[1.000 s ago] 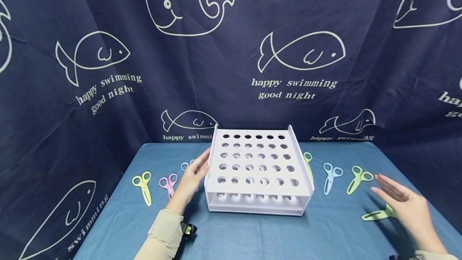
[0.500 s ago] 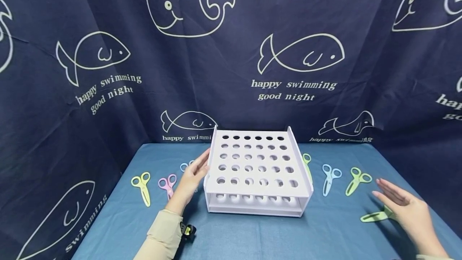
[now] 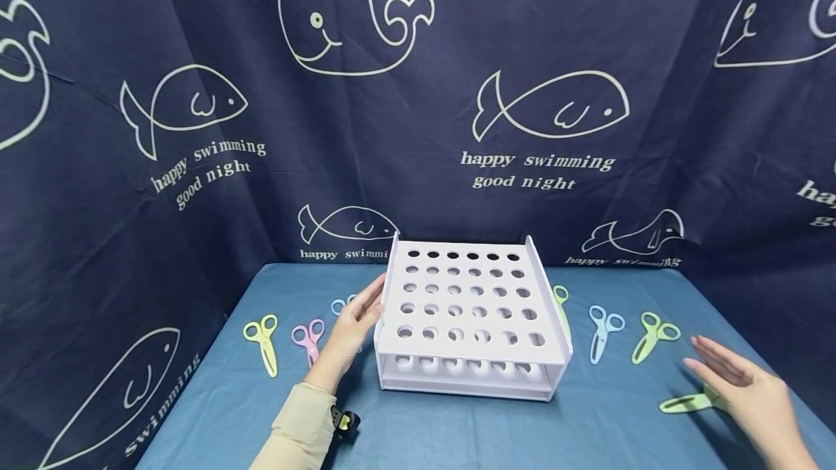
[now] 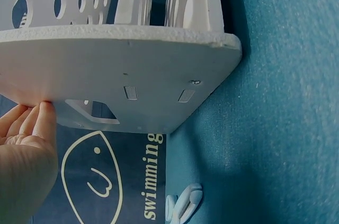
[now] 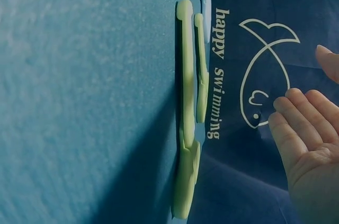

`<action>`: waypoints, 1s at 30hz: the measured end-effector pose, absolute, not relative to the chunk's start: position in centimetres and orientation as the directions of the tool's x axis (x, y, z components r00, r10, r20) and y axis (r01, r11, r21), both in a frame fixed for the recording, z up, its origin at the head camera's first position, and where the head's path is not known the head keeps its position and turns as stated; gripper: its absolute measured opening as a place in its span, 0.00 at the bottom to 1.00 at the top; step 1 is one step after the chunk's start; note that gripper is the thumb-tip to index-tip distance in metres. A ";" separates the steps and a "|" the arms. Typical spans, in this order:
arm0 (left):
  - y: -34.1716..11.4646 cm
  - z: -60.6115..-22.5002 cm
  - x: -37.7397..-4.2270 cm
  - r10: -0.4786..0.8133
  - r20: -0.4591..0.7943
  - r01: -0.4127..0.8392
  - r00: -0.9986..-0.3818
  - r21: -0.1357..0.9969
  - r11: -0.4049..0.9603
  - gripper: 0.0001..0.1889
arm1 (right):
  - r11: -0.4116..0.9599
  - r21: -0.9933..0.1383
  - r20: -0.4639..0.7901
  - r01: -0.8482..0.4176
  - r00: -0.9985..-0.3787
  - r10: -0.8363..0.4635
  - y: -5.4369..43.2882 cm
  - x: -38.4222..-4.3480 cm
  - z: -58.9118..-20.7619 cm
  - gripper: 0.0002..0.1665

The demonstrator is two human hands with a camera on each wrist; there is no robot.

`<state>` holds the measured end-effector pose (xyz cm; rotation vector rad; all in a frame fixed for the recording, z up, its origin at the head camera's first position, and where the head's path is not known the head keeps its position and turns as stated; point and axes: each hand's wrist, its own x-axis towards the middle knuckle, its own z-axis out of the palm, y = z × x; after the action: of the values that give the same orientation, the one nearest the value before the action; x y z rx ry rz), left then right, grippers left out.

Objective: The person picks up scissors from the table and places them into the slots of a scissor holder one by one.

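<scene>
A white rack [image 3: 473, 347] with rows of round holes stands mid-table. My left hand [image 3: 347, 332] is at its left side, fingertips on the side panel [image 4: 106, 70] near a cut-out slot. Its fingers are extended in the left wrist view, not curled round the panel. On the right, my right hand [image 3: 751, 390] hovers over green scissors [image 3: 682, 405], its fingers extended and thumb apart. The palm [image 5: 318, 166] shows bare in the right wrist view, beside the green scissors [image 5: 187, 91]. The hand hides the handle end of these scissors in the head view.
Yellow scissors [image 3: 266, 348], pink scissors [image 3: 310, 340] and partly hidden blue scissors [image 3: 337, 307] lie left of the rack. Right of it are green scissors [image 3: 562, 302], blue scissors [image 3: 599, 344] and another green pair [image 3: 646, 348]. Navy curtains [image 3: 418, 143] surround the blue table [image 3: 457, 441].
The head view has shifted a little, so the whole scene sits slightly lower and further right. Both hands keep their places by the rack and the green scissors.
</scene>
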<state>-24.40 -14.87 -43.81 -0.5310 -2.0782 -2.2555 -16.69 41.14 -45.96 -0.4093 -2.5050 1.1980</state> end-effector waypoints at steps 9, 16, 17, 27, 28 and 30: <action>-14.8 -43.9 -24.5 0.200 0.274 0.253 -0.941 0.960 -0.122 0.28 | 0.599 -0.790 0.155 0.132 -0.902 0.403 41.9 -16.9 -46.5 0.45; -14.9 -43.8 -24.6 0.199 0.277 0.257 -0.940 0.959 -0.123 0.28 | 0.614 -0.777 0.163 0.139 -0.898 0.409 42.5 -17.2 -46.9 0.45; -14.9 -43.8 -24.6 0.201 0.278 0.257 -0.939 0.958 -0.124 0.28 | 0.620 -0.770 0.160 0.149 -0.896 0.414 42.5 -17.2 -46.9 0.46; -14.8 -43.8 -24.5 0.206 0.272 0.254 -0.940 0.961 -0.109 0.28 | 0.659 -0.710 0.099 0.249 -0.891 0.444 43.5 -17.3 -46.7 0.49; -14.8 -43.8 -24.5 0.207 0.274 0.256 -0.939 0.961 -0.108 0.28 | 0.663 -0.702 0.094 0.260 -0.889 0.449 43.6 -17.3 -46.7 0.49; -14.8 -43.8 -24.5 0.209 0.276 0.259 -0.938 0.960 -0.108 0.28 | 0.669 -0.689 0.083 0.279 -0.887 0.455 43.8 -17.4 -46.6 0.50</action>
<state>-24.52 -14.83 -43.82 -0.5437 -2.0745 -2.2480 -17.39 43.84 -46.62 -0.5907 -2.6372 1.0271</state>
